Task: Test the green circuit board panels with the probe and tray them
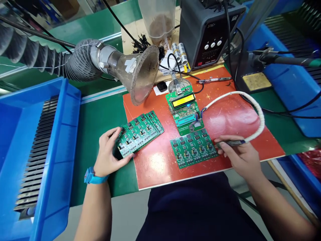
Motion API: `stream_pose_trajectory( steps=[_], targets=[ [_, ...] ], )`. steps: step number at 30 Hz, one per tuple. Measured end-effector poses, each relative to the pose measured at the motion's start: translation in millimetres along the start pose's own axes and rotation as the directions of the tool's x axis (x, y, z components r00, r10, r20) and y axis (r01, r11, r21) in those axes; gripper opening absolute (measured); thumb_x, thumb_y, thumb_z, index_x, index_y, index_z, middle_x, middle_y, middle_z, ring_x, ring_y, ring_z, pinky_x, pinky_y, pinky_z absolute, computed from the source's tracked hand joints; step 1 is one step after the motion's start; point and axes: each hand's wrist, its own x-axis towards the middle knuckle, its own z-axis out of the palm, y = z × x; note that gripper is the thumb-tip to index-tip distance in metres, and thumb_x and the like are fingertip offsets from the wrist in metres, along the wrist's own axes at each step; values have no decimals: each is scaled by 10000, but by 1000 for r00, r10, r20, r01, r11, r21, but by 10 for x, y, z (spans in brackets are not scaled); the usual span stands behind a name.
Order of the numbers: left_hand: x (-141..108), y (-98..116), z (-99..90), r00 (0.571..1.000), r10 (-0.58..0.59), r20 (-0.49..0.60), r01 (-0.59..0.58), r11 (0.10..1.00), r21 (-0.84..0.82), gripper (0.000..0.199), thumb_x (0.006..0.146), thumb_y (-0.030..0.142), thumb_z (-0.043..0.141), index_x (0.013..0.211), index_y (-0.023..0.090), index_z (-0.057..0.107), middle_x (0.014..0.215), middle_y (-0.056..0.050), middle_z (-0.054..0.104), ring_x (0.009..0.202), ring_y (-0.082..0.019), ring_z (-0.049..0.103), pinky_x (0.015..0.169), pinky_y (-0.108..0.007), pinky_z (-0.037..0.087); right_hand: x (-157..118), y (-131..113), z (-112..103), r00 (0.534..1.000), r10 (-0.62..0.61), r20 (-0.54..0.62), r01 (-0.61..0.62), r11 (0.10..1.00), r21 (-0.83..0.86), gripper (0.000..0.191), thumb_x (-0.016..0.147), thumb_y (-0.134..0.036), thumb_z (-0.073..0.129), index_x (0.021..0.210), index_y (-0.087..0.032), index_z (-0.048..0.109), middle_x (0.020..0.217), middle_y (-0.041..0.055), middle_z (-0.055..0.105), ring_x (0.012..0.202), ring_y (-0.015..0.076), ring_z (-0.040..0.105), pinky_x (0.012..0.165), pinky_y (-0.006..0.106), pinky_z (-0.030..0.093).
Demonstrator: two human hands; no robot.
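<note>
My left hand [110, 152] grips the left end of a stack of green circuit boards [142, 132], fingers at the upper edge and thumb at the lower. My right hand [238, 154] holds a programming probe [232, 143] with a dark body. Its pins meet the right edge of a single circuit board panel [194, 149], which lies flat on the red mat [160, 167]; whether they touch its contacts I cannot tell. A white sleeved cable [258, 110] loops from the probe to a programmer board [185, 110] with a lit yellow display.
A fume extractor funnel [145, 75] overhangs the mat's back left. Blue bins [57, 160] flank the bench. At the back right stand a soldering station [210, 36] and a soldering iron [288, 60]. A pen [214, 80] lies behind the cable.
</note>
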Motion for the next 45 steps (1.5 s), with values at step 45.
stream_pose_trajectory(
  steps=[45],
  targets=[
    [47, 41, 165, 996, -93, 0, 93, 995, -48, 848, 691, 618, 762, 1389, 263, 438, 1399, -149, 413, 1329, -377, 428, 1097, -582, 380, 70, -11, 5, 996, -23, 82, 35, 987, -159, 210, 914, -401, 584, 967, -211, 658, 821, 29, 678, 573, 119, 616, 554, 239, 543]
  ],
)
